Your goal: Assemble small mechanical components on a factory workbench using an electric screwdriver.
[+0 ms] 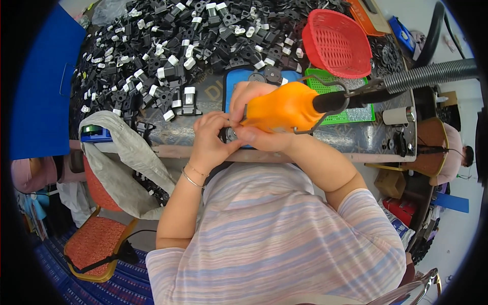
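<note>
An orange power screwdriver (284,108) hangs in front of me over the table's near edge, its black cord running off to the right. My right hand (267,142) is closed round it, fingers on the far side and thumb on the near side; the tool's body hides part of the grip and its tip. Just left of it, my left hand (207,136) pinches a small dark round part (230,134) with a metallic middle, low over the blue mat (234,77). Two dark round discs (265,75) lie at the mat's far end.
A large heap of black and white plastic parts (168,56) covers the far table. To the right are a red basket (338,43), a green tray (363,113), a white roll (398,116) and a coiled spring hose (432,73). Grey cloth (119,152) drapes at the left edge.
</note>
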Demonstrator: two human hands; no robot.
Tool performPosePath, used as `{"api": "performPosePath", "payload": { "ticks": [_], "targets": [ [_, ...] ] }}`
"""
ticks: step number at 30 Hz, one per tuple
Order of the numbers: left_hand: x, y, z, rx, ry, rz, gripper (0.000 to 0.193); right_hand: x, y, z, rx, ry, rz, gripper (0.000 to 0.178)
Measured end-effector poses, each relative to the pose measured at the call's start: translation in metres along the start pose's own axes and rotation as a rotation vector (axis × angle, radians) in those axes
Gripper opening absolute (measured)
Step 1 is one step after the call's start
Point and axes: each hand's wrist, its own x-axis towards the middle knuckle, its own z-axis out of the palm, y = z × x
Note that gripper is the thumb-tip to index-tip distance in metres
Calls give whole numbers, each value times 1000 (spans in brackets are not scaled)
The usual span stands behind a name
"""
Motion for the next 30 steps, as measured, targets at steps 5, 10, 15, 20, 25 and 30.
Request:
{"api": "performPosePath", "payload": {
  "ticks": [5,10,15,20,25,30],
  "targets": [
    [-6,-12,6,45,8,14,39,2,12,-6,-128,-124,-79,20],
    [-4,9,-2,-28,92,-9,41,13,8,-4,30,-42,-66,26],
    [-8,4,0,43,81,40,45,16,-23,-28,166,-56,-185,36],
    [-5,22,-3,146,134,55,52,-6,-44,-63,163,48,-253,33],
    [22,63,11,161,151,231,44,-22,-54,-69,211,139,-305,34],
    [51,77,40,-10,0,269,10,-44,-74,-87,158,206,-369,34]
  ]
}}
